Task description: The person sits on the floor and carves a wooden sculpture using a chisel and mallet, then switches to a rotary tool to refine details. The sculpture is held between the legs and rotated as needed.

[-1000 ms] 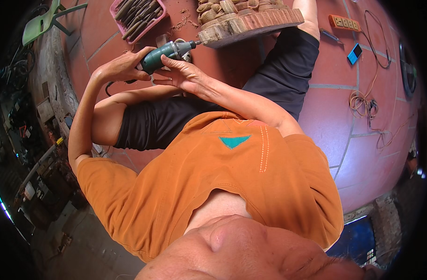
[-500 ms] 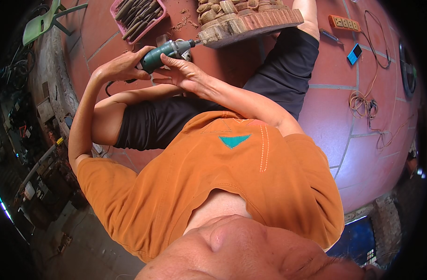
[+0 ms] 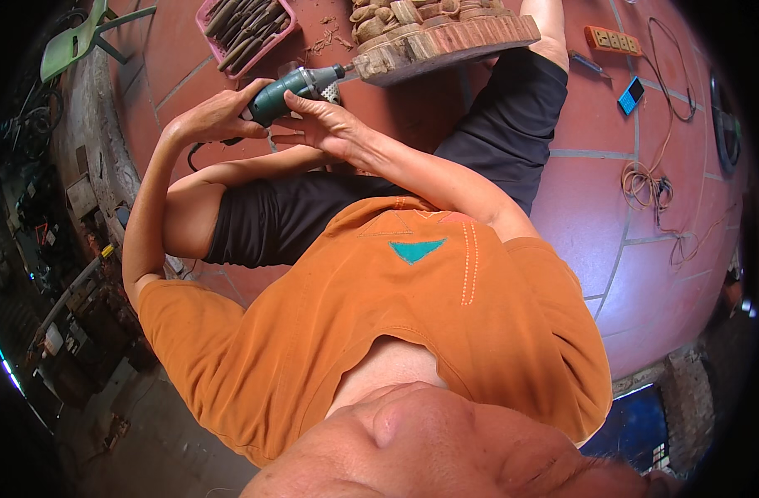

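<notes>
A green straight die grinder (image 3: 281,95) with a grey nose lies across both hands, its tip pointing right. My left hand (image 3: 222,116) wraps the rear of its body. My right hand (image 3: 334,131) rests against the body from the near side, thumb on top and fingers reaching under it, partly hidden. The tip is right beside the left edge of a carved wood piece (image 3: 446,51), a thick slab with rounded shapes on top; whether it touches cannot be made out. The carving's far part is cut off by the view's upper edge.
A pink basket (image 3: 295,18) of carving tools stands at far left, with wood shavings (image 3: 328,40) nearby. A green chair (image 3: 68,46) is beyond. At right lie an orange power strip (image 3: 612,41), a blue phone (image 3: 631,95), a dark pen-like tool (image 3: 590,65) and a coiled cord (image 3: 641,181).
The grinder's tip has shifted slightly up and to the left along the carving's edge. Both hands have moved very little with it.
</notes>
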The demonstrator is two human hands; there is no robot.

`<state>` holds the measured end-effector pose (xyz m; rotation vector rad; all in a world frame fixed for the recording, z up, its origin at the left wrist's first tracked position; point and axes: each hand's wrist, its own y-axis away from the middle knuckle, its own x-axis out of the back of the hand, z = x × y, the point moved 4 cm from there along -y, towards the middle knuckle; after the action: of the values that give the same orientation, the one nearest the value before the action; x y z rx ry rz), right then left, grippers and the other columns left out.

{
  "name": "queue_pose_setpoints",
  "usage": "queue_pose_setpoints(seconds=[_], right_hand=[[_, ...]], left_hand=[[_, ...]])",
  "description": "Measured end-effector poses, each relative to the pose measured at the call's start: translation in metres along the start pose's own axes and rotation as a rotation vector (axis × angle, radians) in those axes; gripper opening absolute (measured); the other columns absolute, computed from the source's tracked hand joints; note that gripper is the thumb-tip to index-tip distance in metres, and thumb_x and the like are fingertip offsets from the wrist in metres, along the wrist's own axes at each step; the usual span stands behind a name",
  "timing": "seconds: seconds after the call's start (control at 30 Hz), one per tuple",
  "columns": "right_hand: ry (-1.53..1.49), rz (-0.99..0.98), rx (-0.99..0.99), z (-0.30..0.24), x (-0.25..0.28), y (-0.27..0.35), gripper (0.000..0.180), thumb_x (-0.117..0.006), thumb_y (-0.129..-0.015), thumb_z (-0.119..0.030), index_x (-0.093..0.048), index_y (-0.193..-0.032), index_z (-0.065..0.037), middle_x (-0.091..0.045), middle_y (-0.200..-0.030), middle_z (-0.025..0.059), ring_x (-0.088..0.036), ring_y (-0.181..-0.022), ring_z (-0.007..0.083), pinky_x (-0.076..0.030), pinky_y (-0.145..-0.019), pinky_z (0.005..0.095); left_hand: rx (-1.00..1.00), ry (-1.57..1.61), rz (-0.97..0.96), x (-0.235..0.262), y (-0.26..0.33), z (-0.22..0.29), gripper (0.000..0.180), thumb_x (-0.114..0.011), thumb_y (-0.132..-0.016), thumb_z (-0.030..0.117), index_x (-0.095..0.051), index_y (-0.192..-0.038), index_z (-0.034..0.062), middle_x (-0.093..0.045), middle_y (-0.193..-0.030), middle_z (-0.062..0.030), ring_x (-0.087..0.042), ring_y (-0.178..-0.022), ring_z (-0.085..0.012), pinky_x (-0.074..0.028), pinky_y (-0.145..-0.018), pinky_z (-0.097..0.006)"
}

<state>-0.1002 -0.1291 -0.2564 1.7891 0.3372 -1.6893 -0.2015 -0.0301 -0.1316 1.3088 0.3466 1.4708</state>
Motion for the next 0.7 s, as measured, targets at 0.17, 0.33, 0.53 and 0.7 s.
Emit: queue_pose_setpoints(seconds=[0.17,0.33,0.53,0.7], right_hand=[[-0.010,0.012,-0.007,0.002,-0.007,0.012,0.053,-0.082,-0.084,-0.029,-0.059,-0.126,-0.008,-0.061,-0.122,0.0111,-0.054,-0.124,0.0289,-0.048,-0.105,0.0561],[-0.021,0.040,0.005,0.002,-0.007,0.014,0.054,-0.083,-0.083,-0.029,-0.058,-0.126,-0.008,-0.060,-0.124,0.0114,-0.054,-0.123,0.0290,-0.048,-0.105,0.0560],[-0.007,0.012,-0.001,0.003,-0.002,0.005,0.053,-0.083,-0.083,-0.031,-0.059,-0.124,-0.008,-0.059,-0.121,0.0103,-0.053,-0.121,0.0277,-0.049,-0.104,0.0559],[0.001,0.001,-0.012,0.002,-0.001,0.001,0.051,-0.082,-0.084,-0.031,-0.059,-0.123,-0.008,-0.059,-0.119,0.0098,-0.054,-0.118,0.0272,-0.050,-0.103,0.0547]], left_hand=[[0.003,-0.016,-0.031,-0.001,0.000,0.001,0.081,-0.076,-0.077,0.020,-0.035,-0.147,0.0132,-0.065,-0.090,-0.0209,-0.068,-0.069,-0.0308,-0.053,-0.066,-0.044],[0.009,-0.013,-0.036,-0.002,0.000,0.003,0.081,-0.077,-0.077,0.020,-0.035,-0.146,0.0131,-0.065,-0.092,-0.0215,-0.068,-0.070,-0.0325,-0.053,-0.067,-0.045],[0.001,-0.013,-0.013,-0.002,-0.001,-0.002,0.081,-0.076,-0.078,0.019,-0.034,-0.146,0.0131,-0.065,-0.089,-0.0214,-0.068,-0.070,-0.0330,-0.053,-0.067,-0.044],[-0.027,-0.019,0.017,-0.003,-0.001,-0.004,0.080,-0.076,-0.079,0.020,-0.034,-0.146,0.0121,-0.066,-0.087,-0.0205,-0.068,-0.070,-0.0331,-0.053,-0.065,-0.043]])
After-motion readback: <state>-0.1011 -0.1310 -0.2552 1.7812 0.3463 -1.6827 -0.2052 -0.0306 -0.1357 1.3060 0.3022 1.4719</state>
